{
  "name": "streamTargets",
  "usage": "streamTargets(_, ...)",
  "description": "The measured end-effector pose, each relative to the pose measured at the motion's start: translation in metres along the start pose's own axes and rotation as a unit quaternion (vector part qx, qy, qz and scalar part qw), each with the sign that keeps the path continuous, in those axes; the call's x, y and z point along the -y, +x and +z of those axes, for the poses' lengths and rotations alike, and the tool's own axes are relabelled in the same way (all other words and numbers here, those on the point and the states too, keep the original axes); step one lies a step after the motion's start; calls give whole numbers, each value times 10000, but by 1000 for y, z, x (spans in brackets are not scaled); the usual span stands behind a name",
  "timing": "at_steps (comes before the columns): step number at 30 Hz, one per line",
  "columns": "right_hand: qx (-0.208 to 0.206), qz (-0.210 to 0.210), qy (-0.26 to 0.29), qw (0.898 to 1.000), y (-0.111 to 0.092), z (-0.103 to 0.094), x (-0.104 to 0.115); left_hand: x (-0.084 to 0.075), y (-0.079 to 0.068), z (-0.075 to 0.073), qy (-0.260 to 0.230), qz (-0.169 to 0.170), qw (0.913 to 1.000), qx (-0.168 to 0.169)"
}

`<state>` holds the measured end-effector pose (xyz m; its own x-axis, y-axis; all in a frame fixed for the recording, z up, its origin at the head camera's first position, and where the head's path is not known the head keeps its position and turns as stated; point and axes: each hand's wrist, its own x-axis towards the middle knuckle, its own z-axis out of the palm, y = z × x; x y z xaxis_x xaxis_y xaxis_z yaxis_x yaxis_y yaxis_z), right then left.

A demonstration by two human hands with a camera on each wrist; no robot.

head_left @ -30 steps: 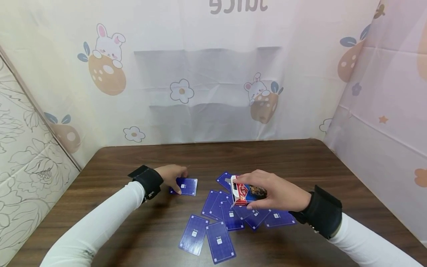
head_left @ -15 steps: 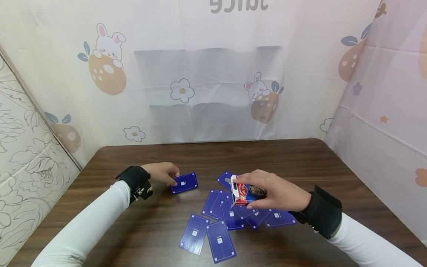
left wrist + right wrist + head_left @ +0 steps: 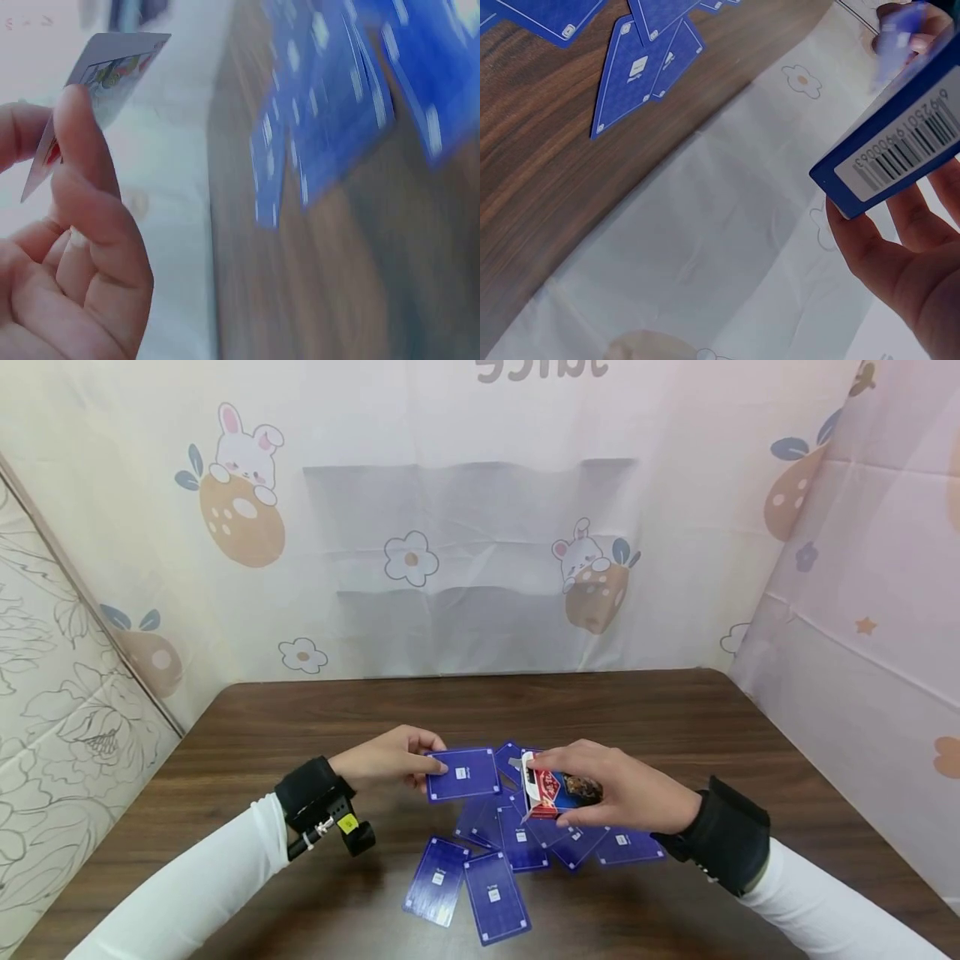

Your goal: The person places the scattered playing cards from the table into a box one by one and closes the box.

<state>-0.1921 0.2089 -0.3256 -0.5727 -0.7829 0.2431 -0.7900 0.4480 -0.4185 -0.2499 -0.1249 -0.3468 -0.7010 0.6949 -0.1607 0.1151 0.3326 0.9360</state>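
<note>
My left hand (image 3: 393, 758) pinches a blue-backed playing card (image 3: 472, 774) by its left end, thumb on the back. In the left wrist view the face side of this playing card (image 3: 112, 79) shows, with a coloured picture and a red mark. My right hand (image 3: 618, 787) grips a red and blue card box (image 3: 551, 789) lying sideways, its white flap end turned left toward the held card. The right wrist view shows the blue end of the card box (image 3: 892, 154) with a barcode, fingers around it. The card's right end is close to the box's open end.
Several blue-backed cards (image 3: 522, 839) lie overlapping on the brown wooden table (image 3: 315, 893) under and in front of the box. Two more cards, a left one (image 3: 437, 878) and a right one (image 3: 497, 897), lie nearer. A printed curtain (image 3: 480, 552) hangs behind the table.
The left hand has lifted the card off the table at the left and carried it right, up to the card box. The right hand and the box have stayed in place.
</note>
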Motion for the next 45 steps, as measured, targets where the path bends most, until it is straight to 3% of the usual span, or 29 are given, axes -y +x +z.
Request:
streamTargets(6,12,48,51,10000,-1,2,0,-9,-4,16,-969,-177,9951,71)
streamTargets(12,-13,-15,17,10000,-2,2,1,-14,-6,23,-1552,-328,9872,155)
streamTargets(45,6,-216,145,9997,1,3,3,-19,6,44,-1697,-496,9833,433)
